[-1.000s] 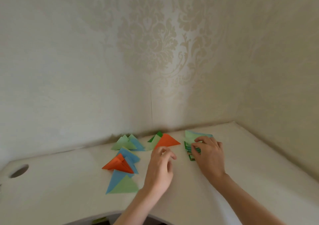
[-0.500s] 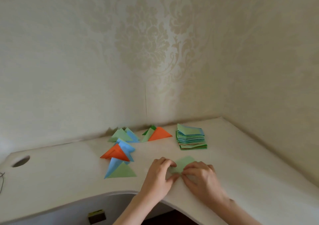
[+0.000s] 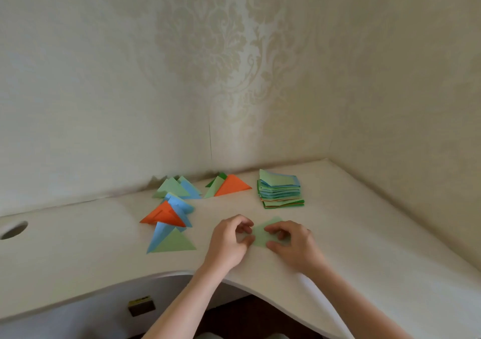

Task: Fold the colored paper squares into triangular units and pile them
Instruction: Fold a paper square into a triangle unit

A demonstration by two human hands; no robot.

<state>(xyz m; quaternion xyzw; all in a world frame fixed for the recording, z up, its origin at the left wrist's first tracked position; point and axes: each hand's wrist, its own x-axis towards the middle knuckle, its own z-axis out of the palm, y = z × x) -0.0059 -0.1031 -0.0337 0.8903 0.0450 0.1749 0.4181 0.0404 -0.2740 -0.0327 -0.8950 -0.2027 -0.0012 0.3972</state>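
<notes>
A pale green paper square lies flat on the white desk top directly between the two hands, turned so that one corner points away toward the wall and its diagonal runs roughly from the person outward. The left hand pinches the sheet's left edge with curled fingers and thumb; the right hand pinches its right side likewise, so both hands are equally near and in contact. Whether a crease has already been started under the fingers cannot be told, as they cover much of the sheet. The fold to come appears to turn on bringing one corner across that diagonal onto its opposite. Behind the sheet and slightly right, well apart, stands the stack of unfolded green and blue paper squares. To the left lie the folded triangular units: an orange and blue cluster, a green triangle over blue nearest the left hand, and two further groups by the wall. Nothing stands in the way of the fold.
</notes>
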